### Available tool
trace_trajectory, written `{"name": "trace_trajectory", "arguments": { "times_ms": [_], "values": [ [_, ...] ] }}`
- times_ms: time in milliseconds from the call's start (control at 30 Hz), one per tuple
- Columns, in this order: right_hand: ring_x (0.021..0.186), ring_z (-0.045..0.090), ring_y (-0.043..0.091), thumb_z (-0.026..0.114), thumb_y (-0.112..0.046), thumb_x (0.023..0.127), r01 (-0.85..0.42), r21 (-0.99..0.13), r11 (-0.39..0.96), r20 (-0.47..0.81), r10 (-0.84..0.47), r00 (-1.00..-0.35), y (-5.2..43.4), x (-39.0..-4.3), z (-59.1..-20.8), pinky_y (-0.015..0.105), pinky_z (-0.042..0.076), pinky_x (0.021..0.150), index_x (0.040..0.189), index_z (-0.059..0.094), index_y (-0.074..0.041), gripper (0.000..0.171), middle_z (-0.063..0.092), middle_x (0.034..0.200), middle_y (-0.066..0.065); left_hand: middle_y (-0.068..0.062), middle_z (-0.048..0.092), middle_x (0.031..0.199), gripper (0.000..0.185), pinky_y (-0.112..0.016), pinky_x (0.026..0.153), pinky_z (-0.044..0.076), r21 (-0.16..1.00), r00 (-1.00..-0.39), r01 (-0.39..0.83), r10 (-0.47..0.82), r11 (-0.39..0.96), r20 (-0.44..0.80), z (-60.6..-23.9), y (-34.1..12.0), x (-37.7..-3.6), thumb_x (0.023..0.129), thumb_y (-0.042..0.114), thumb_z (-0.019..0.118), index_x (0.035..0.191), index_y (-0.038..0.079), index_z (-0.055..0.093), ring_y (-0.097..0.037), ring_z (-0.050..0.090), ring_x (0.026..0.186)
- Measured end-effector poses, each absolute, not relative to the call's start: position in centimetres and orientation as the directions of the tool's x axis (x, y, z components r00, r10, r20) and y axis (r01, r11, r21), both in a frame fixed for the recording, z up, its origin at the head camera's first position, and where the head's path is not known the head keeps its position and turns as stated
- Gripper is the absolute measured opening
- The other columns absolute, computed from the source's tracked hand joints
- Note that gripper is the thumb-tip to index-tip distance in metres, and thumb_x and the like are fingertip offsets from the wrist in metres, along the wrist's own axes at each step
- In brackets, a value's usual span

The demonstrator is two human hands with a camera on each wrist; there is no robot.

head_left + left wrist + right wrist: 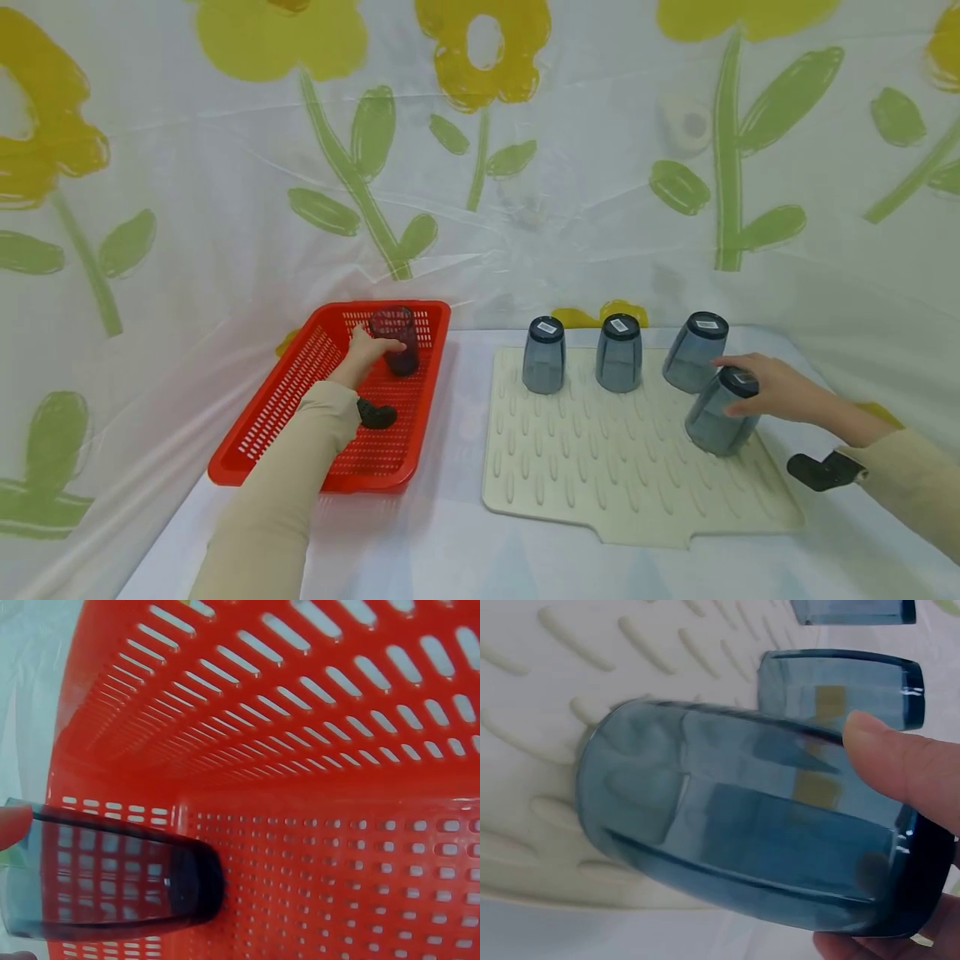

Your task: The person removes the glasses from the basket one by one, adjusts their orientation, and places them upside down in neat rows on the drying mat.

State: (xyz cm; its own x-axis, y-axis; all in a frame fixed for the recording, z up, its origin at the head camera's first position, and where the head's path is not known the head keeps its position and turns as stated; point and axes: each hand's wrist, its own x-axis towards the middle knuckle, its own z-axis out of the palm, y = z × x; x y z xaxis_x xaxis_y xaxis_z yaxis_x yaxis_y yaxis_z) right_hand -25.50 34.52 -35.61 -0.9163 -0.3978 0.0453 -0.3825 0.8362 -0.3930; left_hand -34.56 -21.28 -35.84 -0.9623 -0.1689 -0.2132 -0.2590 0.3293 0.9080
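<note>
My right hand (776,387) grips a blue-grey glass (742,817) near its base. That glass is upside down and tilted, its rim at the ribbed cream drying mat (585,475). Behind it another upturned glass (696,354) stands on the mat. Over at the left, my left hand (367,354) reaches into the red basket (427,417), at the upper part of a dark glass (127,877) that stands upright in it. A fingertip and thumb show at this glass's rim in the left wrist view; most of the hand is out of that view.
Two more upturned glasses, a left one (543,358) and a middle one (619,354), stand along the mat's back edge. A white table (457,533) lies under the basket and mat. Behind hangs a flowered white curtain (600,167).
</note>
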Motion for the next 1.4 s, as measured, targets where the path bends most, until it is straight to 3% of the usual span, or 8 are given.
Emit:
{"name": "trace_trajectory", "arguments": {
  "times_ms": [433, 1067, 1400],
  "values": [
    [0.105, 0.045, 0.048, 0.075, -0.021, 0.073, -0.388, -0.397, 0.832, 0.067, -0.395, -0.916, 34.5, -25.3, -34.8, 0.05, 0.045, 0.075, 0.125, 0.045, 0.009, 0.067, 0.043, 0.119, 0.037, -0.023, 0.025, 0.14, 0.089, -0.041, 0.108, 0.025, 0.93, -0.961, -0.197, -0.246, 0.31, -0.122, -36.9, -20.4, -35.9, 0.078, 0.015, 0.068, 0.142, 0.001, 0.008, -0.033, 0.026, 0.129],
    [0.111, 0.041, 0.048, 0.073, -0.015, 0.075, -0.447, -0.326, 0.833, 0.163, -0.417, -0.894, 32.2, -25.4, -31.7, 0.058, 0.04, 0.083, 0.124, 0.047, 0.007, 0.06, 0.045, 0.122, 0.032, -0.021, 0.028, 0.138, 0.089, -0.044, 0.105, 0.031, 0.942, -0.95, -0.17, -0.303, 0.29, -0.078, -37.1, -19.8, -37.0, 0.076, 0.016, 0.071, 0.141, 0.003, 0.011, -0.033, 0.031, 0.126],
    [0.112, 0.042, 0.045, 0.068, -0.015, 0.08, -0.476, -0.448, 0.757, 0.216, -0.425, -0.879, 30.1, -25.2, -32.6, 0.056, 0.042, 0.081, 0.126, 0.045, 0.008, 0.056, 0.044, 0.126, 0.029, -0.021, 0.034, 0.135, 0.084, -0.044, 0.101, 0.036, 0.947, -0.948, -0.155, -0.312, 0.282, -0.062, -37.2, -20.0, -37.1, 0.075, 0.015, 0.072, 0.139, 0.002, 0.019, -0.034, 0.036, 0.123]
  ]
}}
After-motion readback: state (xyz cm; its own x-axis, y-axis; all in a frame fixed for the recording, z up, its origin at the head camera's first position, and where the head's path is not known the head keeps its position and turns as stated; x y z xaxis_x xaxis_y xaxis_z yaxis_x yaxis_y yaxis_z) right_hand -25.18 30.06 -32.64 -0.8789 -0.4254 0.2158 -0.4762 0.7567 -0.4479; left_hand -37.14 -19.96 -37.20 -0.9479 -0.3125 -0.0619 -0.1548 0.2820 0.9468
